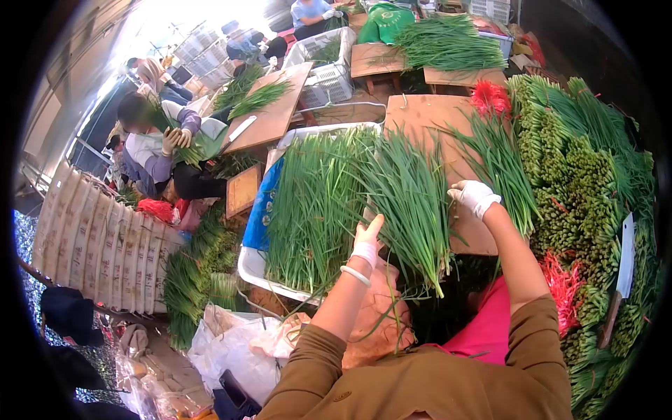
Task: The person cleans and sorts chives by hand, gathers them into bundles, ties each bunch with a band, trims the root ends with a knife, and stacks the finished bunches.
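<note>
Long green stalks lie in a large bunch [409,196] across the near end of a wooden board [427,115]. My left hand [367,241], in a pale glove with bare fingertips, is at the bunch's lower left side, its fingers apart. On the bunch's right side is my right hand [474,197], white-gloved, with its fingers bent together near the stalks; whether they pinch any is too small to tell. A smaller bunch [500,168] rests on the board further right. Left of the board, a white crate [255,267] holds many more loose stalks.
Stacked bundles [567,168] fill the right side, with a knife [625,259] on them and red ties [560,290] beside. A co-worker [150,140] sits at the left, holding stalks near another board [276,112]. White sacking [234,350] lies at the lower left.
</note>
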{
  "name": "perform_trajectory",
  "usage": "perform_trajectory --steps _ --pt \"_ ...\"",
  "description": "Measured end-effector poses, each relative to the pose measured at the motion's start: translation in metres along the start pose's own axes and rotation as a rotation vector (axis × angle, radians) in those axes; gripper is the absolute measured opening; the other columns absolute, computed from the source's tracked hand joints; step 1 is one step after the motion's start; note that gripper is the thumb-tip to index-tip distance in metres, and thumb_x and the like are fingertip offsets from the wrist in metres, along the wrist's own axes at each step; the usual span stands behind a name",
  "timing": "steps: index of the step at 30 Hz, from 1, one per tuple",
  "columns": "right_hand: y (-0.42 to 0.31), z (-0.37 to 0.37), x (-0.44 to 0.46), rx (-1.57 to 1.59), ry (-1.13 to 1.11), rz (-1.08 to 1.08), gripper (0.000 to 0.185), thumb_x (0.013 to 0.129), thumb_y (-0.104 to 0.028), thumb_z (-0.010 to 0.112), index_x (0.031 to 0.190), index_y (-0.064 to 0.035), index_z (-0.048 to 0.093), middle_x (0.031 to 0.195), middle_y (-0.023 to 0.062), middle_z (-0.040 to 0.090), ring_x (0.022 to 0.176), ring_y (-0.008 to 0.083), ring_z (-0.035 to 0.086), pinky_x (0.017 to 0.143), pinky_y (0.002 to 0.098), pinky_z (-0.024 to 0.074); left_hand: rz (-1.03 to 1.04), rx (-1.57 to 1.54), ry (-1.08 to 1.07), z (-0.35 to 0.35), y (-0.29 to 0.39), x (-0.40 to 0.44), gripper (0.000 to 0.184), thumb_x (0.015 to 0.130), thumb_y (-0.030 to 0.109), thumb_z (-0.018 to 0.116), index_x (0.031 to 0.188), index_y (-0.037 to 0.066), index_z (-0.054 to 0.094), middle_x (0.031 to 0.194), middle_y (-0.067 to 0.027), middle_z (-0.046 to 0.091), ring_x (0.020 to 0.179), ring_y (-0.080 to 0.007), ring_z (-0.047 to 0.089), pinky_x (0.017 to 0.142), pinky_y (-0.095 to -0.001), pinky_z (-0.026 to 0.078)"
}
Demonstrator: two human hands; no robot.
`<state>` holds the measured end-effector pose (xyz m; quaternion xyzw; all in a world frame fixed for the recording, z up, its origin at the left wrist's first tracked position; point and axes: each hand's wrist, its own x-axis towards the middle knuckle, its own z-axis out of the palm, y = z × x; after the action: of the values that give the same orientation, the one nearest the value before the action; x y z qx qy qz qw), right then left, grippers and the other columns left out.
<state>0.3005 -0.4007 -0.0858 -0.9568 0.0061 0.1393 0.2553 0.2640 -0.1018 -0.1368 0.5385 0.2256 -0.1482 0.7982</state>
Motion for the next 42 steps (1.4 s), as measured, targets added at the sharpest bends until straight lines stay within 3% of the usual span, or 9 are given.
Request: perform_trajectory --steps 8,11,15,19,23,29,34,39,42 --pt "0.006 0.014 0.053 0.097 0.153 0.123 0.063 0.087 -0.055 0.052 0.122 -0.0027 0.058 0.123 0.0202 0.058 0.116 0.0342 0.054 0.099 0.0398 0.0413 0.085 -0.093 -0.079 0.008 0.005 0.047 0.076 0.079 0.041 0.073 0.136 0.007 0.036 0.131 -0.0124 0.050 0.119 -0.0298 0.049 0.095 -0.0463 0.044" --pt "-0.012 0.023 0.071 0.193 0.128 0.115 0.068 0.086 -0.058 0.050 0.125 -0.0024 0.055 0.124 0.0218 0.058 0.117 0.0355 0.053 0.100 0.0406 0.0401 0.004 0.026 0.116 0.020 0.007 0.056 0.071 0.081 0.041 0.071 0.135 0.008 0.039 0.132 -0.0112 0.049 0.114 -0.0285 0.051 0.098 -0.0439 0.041" --pt "-0.043 0.029 0.078 0.129 0.039 0.076 0.077 0.084 -0.059 0.052 0.136 -0.0021 0.045 0.135 0.0210 0.049 0.127 0.0337 0.046 0.105 0.0383 0.0361 0.204 0.271 -0.039 0.029 0.009 0.073 0.065 0.083 0.040 0.069 0.133 0.007 0.044 0.127 -0.0091 0.054 0.113 -0.0239 0.051 0.096 -0.0392 0.042" --pt "-0.082 -0.049 0.094 -0.584 -0.321 0.039 0.063 0.084 -0.056 0.055 0.129 -0.0111 0.055 0.124 0.0164 0.060 0.113 0.0278 0.058 0.095 0.0370 0.0441 0.110 0.058 -0.110 0.028 0.010 0.066 0.063 0.083 0.039 0.069 0.133 0.011 0.044 0.127 -0.0073 0.053 0.114 -0.0237 0.049 0.094 -0.0431 0.042" --pt "-0.150 -0.205 0.053 -0.838 0.224 -0.410 0.049 0.085 -0.052 0.055 0.113 -0.0118 0.061 0.110 0.0147 0.062 0.100 0.0262 0.059 0.086 0.0378 0.0454 -0.027 0.011 -0.023 0.018 0.012 0.065 0.065 0.083 0.039 0.069 0.135 0.013 0.041 0.131 -0.0078 0.050 0.117 -0.0258 0.047 0.093 -0.0474 0.043" --pt "-0.147 -0.311 0.002 -0.790 0.927 -0.513 0.040 0.087 -0.047 0.055 0.096 -0.0090 0.061 0.092 0.0153 0.061 0.083 0.0277 0.057 0.075 0.0400 0.0453 -0.001 -0.138 -0.017 0.011 0.003 0.076 0.042 0.088 0.031 0.065 0.125 0.015 0.051 0.113 -0.0029 0.058 0.095 -0.0223 0.055 0.074 -0.0420 0.049" --pt "-0.030 -0.238 0.049 -0.494 0.700 -0.330 0.038 0.088 -0.043 0.054 0.082 -0.0067 0.060 0.078 0.0159 0.060 0.069 0.0289 0.056 0.066 0.0418 0.0452 0.025 -0.156 -0.087 0.014 0.001 0.073 0.045 0.087 0.029 0.067 0.125 0.013 0.051 0.119 -0.0064 0.057 0.106 -0.0262 0.053 0.085 -0.0455 0.047" --pt "0.037 -0.052 0.073 -0.026 0.188 -0.122 0.042 0.089 -0.039 0.054 0.067 -0.0043 0.060 0.063 0.0164 0.060 0.055 0.0302 0.055 0.057 0.0436 0.0451 0.067 0.010 -0.093 0.020 0.011 0.068 0.061 0.083 0.037 0.070 0.132 0.010 0.046 0.130 -0.0085 0.052 0.119 -0.0270 0.046 0.100 -0.0452 0.037" --pt "0.040 0.028 0.096 0.546 -0.126 0.189 0.054 0.083 -0.053 0.057 0.089 -0.0013 0.068 0.078 0.0125 0.068 0.069 0.0280 0.063 0.068 0.0399 0.0478 0.120 0.082 -0.144 0.025 0.009 0.080 0.065 0.083 0.038 0.070 0.134 0.008 0.044 0.132 -0.0096 0.050 0.120 -0.0258 0.046 0.101 -0.0411 0.037"
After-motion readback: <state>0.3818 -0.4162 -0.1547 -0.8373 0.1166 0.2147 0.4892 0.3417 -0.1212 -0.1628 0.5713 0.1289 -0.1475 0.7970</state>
